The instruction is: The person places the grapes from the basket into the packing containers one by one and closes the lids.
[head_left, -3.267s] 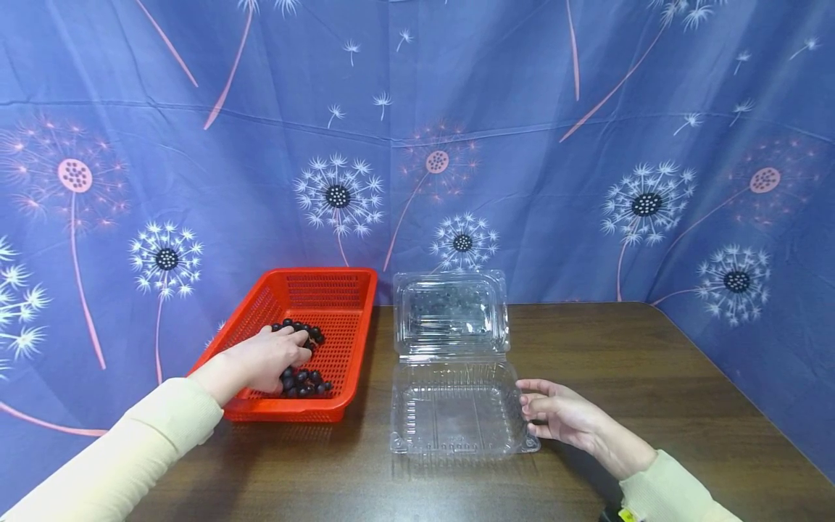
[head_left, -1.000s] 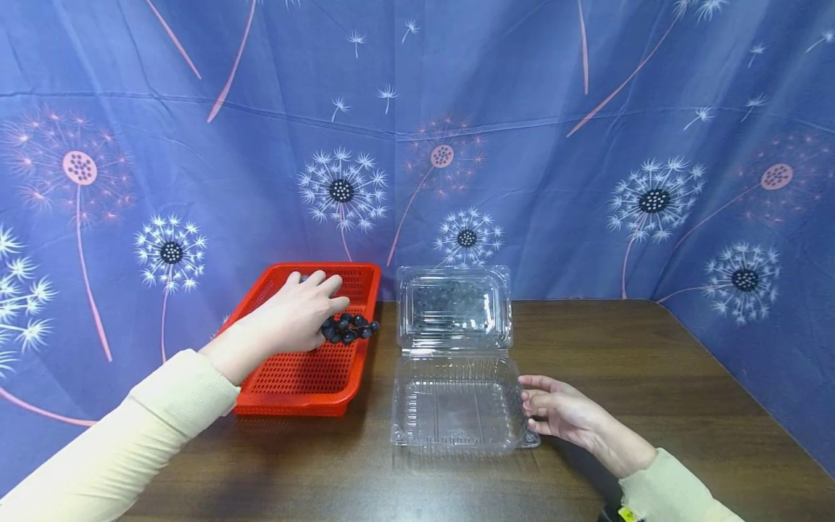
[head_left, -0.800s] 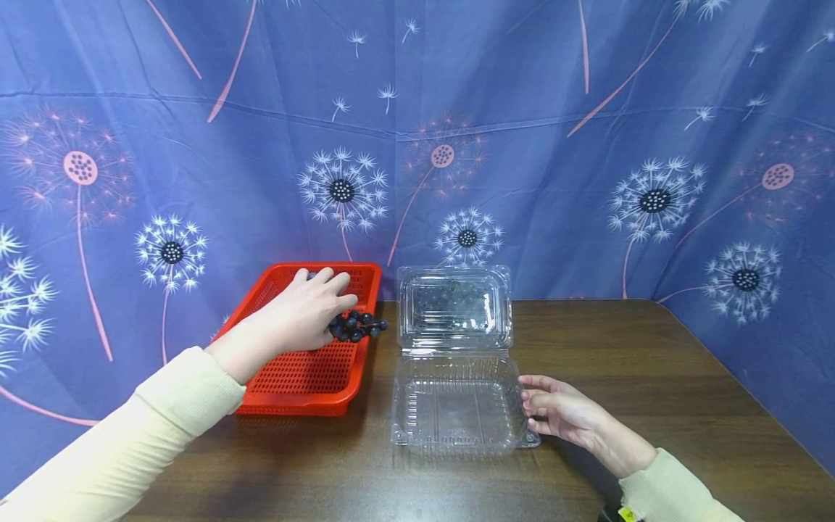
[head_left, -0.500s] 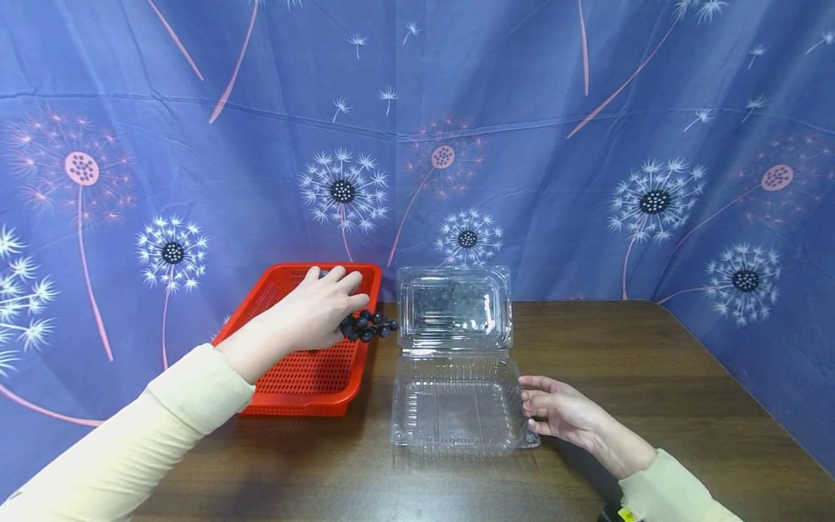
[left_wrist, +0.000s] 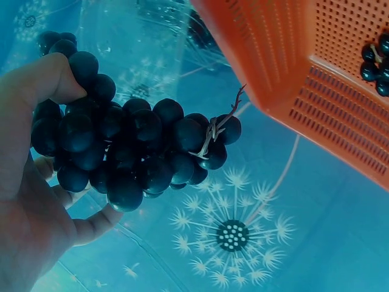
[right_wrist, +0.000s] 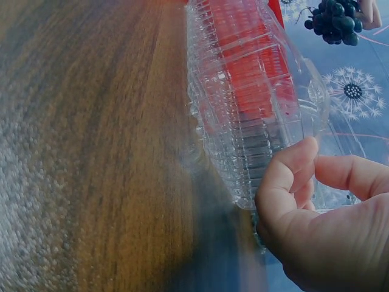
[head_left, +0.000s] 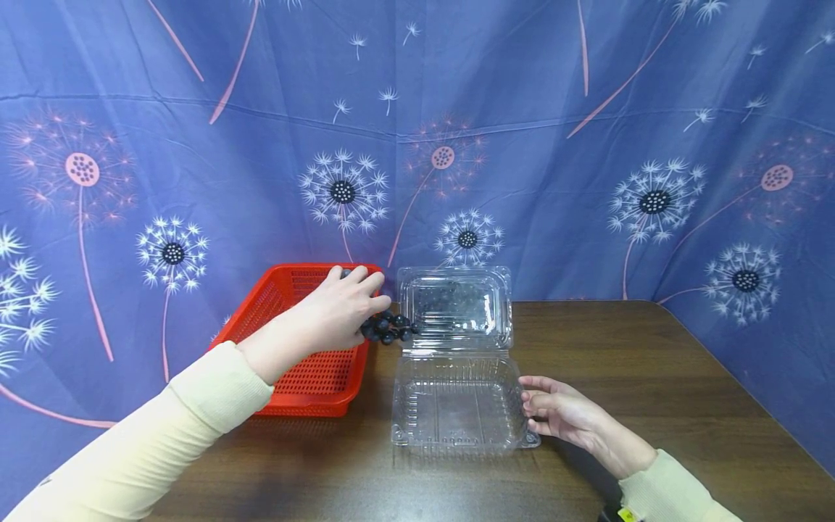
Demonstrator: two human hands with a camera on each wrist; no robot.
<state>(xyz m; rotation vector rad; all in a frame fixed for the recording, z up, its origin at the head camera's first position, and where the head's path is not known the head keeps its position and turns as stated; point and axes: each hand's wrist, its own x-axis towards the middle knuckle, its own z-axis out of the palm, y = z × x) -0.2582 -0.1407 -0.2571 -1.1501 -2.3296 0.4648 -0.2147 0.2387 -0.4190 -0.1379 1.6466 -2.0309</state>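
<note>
My left hand (head_left: 342, 308) grips a bunch of dark grapes (head_left: 388, 328) between the basket's right rim and the clear box. In the left wrist view, the thumb presses over the grapes (left_wrist: 127, 143) with fingers beneath, and a bare stem sticks out from the far end. A hinged clear plastic container (head_left: 457, 413) stands on the table, its lid (head_left: 454, 308) raised behind. My right hand (head_left: 567, 417) pinches the container's right rim; in the right wrist view, thumb and a finger of that hand (right_wrist: 328, 213) meet at its edge.
A red perforated basket (head_left: 316, 399) stands left of the container, partly covered by the left forearm. More dark grapes (left_wrist: 377, 66) lie inside it in the left wrist view. Behind the brown wooden table (head_left: 620, 362) hangs a blue dandelion-print cloth (head_left: 541, 181).
The left hand reached into the basket, lifted the grape bunch and carried it right, across the basket's rim towards the container. The right hand stays at the container's edge.
</note>
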